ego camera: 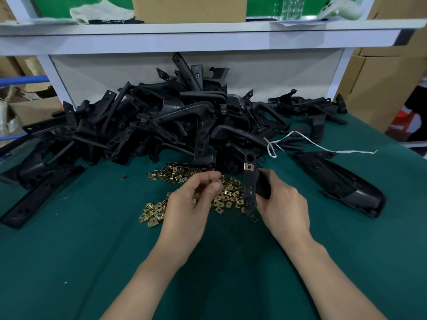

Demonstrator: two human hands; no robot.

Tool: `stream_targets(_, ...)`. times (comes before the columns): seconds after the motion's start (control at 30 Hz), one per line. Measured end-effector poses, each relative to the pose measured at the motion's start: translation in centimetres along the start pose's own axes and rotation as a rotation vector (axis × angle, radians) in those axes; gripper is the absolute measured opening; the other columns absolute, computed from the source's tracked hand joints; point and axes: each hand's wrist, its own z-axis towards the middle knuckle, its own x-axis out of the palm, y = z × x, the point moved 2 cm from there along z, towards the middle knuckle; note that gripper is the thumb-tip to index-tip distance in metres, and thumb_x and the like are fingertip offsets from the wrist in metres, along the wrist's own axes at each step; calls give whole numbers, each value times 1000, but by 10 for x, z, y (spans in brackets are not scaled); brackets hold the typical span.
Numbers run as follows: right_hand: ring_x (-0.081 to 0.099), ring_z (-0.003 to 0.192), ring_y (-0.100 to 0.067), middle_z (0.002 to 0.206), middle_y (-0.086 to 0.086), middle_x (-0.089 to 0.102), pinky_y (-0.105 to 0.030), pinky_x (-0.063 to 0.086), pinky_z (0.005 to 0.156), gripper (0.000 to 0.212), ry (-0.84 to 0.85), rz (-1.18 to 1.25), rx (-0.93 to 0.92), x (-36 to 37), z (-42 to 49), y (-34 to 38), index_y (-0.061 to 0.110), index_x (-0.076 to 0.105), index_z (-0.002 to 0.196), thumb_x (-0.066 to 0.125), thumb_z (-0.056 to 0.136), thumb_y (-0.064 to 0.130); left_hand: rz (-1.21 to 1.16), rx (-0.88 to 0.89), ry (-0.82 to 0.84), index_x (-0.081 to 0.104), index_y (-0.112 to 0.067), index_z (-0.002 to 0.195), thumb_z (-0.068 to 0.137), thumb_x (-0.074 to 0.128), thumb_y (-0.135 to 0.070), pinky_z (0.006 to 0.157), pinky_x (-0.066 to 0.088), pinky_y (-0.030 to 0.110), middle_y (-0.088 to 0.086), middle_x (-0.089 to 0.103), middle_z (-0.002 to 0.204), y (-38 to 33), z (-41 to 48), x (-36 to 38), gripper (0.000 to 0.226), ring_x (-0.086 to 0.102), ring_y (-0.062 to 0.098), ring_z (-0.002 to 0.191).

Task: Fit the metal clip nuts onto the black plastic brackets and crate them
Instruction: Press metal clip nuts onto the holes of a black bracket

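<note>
Bracket [250,188], black and narrow, long axis near-upright with far end tilted away, brass clip nut [249,166] clipped near that end, gripped by curled right hand [285,204] over green desk [92,239] beside nut pile [228,196]; left hand [191,204] fingers curled over pile, contents unclear.

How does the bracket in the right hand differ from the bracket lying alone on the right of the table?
The held bracket stands upright in the right hand; the lone bracket lies flat on the green cloth. The held bracket carries a clip nut near its top; the lone bracket shows none. Both are black plastic.
</note>
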Motion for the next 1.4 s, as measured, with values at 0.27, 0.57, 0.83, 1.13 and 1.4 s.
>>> stream_targets(0.27,67,75,-32,86,7,72,-33,40,59,35,2,-28,5,1,1,0,33,55,116,58,85,48,2,66,58,70,-37,111,95,64,-21,84,44,4,-23,70,101,-8,-3,4,23,63,-7,100)
stream_targets(0.57,67,75,-34,86,4,72,-33,39,59,39,-3,-32,3,-1,0,1,29,58,117,55,84,49,58,84,97,66,-42,119,100,58,-16,89,46,9,-19,67,100,-5,-4,4,33,65,2,103)
stream_targets(0.83,67,76,-32,87,6,72,-34,39,61,45,-7,-15,-2,-1,1,1,31,57,117,47,82,56,-24,18,11,73,-36,97,87,60,-45,75,49,8,-13,74,81,-7,-4,4,19,68,-2,80)
stream_targets(1.13,66,72,-31,85,6,71,-33,38,59,43,-4,-6,1,-2,0,3,29,58,116,49,82,54,-278,-163,30,77,-23,86,87,61,-50,65,51,19,-3,68,75,-1,-1,5,31,61,9,69)
stream_targets(1.4,66,73,-32,86,6,71,-32,37,60,43,2,-6,-2,-2,1,4,29,58,117,49,82,52,-486,-300,96,75,-17,86,88,66,-38,66,54,25,4,70,88,2,1,6,23,63,13,75)
